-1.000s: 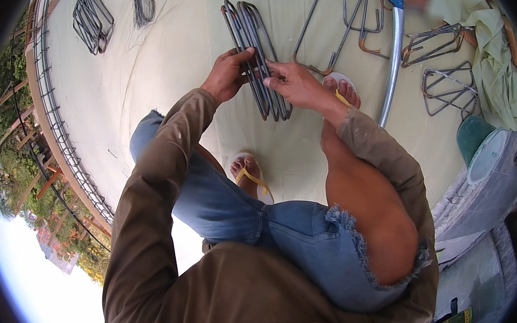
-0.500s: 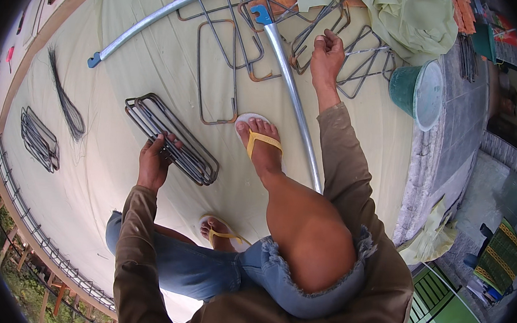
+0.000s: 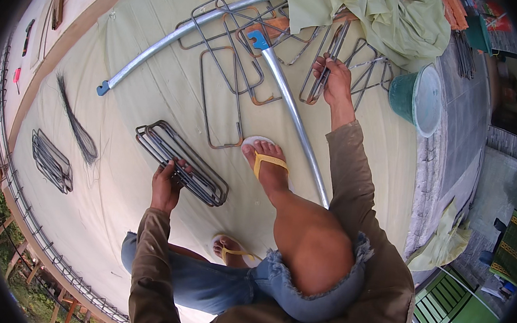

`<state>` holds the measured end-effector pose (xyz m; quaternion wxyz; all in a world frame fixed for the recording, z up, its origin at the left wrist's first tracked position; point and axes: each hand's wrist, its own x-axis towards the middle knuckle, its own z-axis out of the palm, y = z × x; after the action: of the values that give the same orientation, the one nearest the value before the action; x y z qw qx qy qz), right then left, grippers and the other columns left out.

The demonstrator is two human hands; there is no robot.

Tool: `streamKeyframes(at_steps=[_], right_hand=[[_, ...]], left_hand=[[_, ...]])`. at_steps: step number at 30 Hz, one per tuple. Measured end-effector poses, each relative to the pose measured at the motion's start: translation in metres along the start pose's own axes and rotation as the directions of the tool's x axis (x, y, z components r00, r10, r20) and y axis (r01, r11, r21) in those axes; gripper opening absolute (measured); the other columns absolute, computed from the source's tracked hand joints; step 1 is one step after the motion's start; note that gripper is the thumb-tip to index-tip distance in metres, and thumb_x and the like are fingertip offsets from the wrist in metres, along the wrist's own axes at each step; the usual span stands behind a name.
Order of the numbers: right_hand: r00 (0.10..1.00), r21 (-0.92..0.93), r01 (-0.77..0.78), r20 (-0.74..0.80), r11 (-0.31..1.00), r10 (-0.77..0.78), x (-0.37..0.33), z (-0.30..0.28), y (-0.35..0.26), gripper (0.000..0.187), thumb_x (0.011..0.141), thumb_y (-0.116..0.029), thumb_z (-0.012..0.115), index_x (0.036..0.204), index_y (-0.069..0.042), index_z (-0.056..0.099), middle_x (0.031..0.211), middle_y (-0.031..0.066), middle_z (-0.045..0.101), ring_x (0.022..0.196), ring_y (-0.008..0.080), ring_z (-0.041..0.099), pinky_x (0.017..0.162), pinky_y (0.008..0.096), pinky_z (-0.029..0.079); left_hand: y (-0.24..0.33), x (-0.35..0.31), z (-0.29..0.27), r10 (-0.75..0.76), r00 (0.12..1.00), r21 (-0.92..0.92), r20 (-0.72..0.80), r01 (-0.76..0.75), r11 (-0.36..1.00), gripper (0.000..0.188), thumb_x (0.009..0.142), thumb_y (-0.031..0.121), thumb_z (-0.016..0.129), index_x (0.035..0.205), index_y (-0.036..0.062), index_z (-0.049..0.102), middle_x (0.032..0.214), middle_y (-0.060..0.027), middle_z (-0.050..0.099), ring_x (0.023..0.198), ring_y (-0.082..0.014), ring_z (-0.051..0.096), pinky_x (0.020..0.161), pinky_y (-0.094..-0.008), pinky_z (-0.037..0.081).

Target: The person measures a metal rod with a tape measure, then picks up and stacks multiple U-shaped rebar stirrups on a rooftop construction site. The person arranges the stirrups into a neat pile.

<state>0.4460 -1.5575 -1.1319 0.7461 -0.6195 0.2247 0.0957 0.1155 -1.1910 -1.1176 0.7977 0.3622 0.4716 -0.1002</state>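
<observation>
My left hand (image 3: 167, 188) is closed around the near side of a stack of bent steel rebar stirrups (image 3: 209, 191), which sits at a slant on the pale sheet. Farther off to the right, my right hand (image 3: 338, 86) grips narrow rebar stirrups (image 3: 339, 40), with the thumb and fingers around the bars. Left of that hand, several loose stirrups (image 3: 238, 118) lie tangled together, some with rusty ends. More bent bars (image 3: 362, 78) lie just right of my right hand.
A metal tube with a blue hooked end (image 3: 291, 103) runs beside my sandalled foot (image 3: 272, 170); another tube (image 3: 151, 56) curves behind. Tie wire (image 3: 78, 122) and a smaller stirrup stack (image 3: 52, 160) lie left. A green bucket (image 3: 403, 91) and crumpled sheeting (image 3: 373, 22) are at right.
My right hand, which was raised with fingers pinched, has lowered onto the narrow stirrups and taken hold of them. My left hand keeps its hold on the stack. The view has shifted slightly.
</observation>
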Motion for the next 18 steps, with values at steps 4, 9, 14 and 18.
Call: streamKeyframes(at_steps=[4,9,14,18], right_hand=[[0.966,-0.07,0.051,0.257,0.996,-0.032,-0.077,-0.017,-0.019,0.029,0.099,-0.011,0.056,0.123,0.004,0.057,0.106,0.0131,0.069,0.09,0.0172,0.067,0.073,0.0287,0.053],[0.865,-0.2,0.028,0.496,0.979,0.076,-0.136,0.015,-0.03,0.03,0.097,-0.011,0.061,0.124,0.002,0.057,0.109,0.0112,0.069,0.089,0.0135,0.066,0.076,0.026,0.052],[0.714,-0.326,-0.09,0.638,0.941,0.289,-0.166,0.068,0.002,0.031,0.095,-0.009,0.064,0.123,0.003,0.057,0.107,0.0093,0.067,0.088,0.014,0.068,0.078,0.0279,0.055],[0.536,-0.389,-0.212,0.721,0.897,0.439,-0.176,0.106,0.056,0.033,0.095,-0.009,0.064,0.124,0.002,0.056,0.106,0.0083,0.066,0.093,0.0157,0.068,0.079,0.0298,0.055]], left_hand=[[-0.001,0.0,0.001,-0.003,1.0,-0.018,0.0,0.003,1.0,0.023,0.102,0.02,0.053,0.117,0.0028,0.053,0.106,-0.0088,0.064,0.095,-0.0265,0.067,0.086,-0.042,0.055],[0.0,0.006,0.009,-0.001,1.0,-0.003,0.003,0.001,1.0,0.021,0.101,0.021,0.056,0.114,0.0043,0.053,0.105,-0.009,0.065,0.095,-0.0239,0.067,0.086,-0.0406,0.055],[0.0,0.006,0.014,0.009,1.0,-0.069,0.018,-0.008,0.998,0.022,0.1,0.021,0.06,0.112,0.0048,0.052,0.107,-0.0104,0.065,0.094,-0.0247,0.068,0.087,-0.0417,0.054],[0.0,0.004,0.013,0.007,1.0,-0.054,0.011,-0.006,0.999,0.03,0.098,0.026,0.063,0.114,0.0043,0.05,0.111,-0.0112,0.063,0.098,-0.0246,0.066,0.089,-0.043,0.053]])
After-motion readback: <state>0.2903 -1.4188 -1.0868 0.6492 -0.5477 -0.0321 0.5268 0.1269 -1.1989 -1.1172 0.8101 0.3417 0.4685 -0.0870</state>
